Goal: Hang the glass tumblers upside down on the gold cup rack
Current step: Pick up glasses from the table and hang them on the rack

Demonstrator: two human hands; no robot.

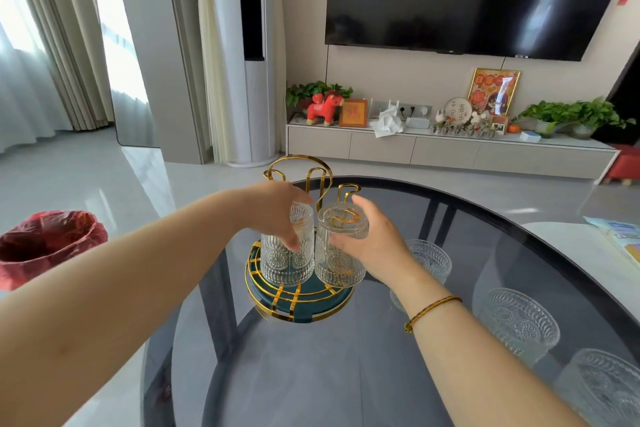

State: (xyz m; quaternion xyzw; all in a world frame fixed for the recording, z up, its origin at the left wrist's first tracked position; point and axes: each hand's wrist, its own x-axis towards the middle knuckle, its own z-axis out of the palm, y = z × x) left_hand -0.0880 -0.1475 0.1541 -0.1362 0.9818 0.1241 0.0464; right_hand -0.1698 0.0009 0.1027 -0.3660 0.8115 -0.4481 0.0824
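The gold cup rack point(313, 180) with a round teal and gold base point(298, 305) stands on the dark glass table. Two embossed glass tumblers sit upside down over its prongs. My left hand point(277, 210) grips the left tumbler point(282, 262) from the top. My right hand point(375, 239) holds the right tumbler point(341, 253) by its side; a gold prong shows through its upturned bottom. Three more tumblers stand upright to the right: one point(431, 260) behind my right wrist, one point(517, 322) further right, one point(602, 388) at the frame's lower right.
The oval glass table point(346, 374) fills the lower middle. A red-lined bin point(48, 246) stands on the floor at left. Papers point(620, 236) lie on a white surface at right. A TV cabinet with plants and ornaments lines the far wall.
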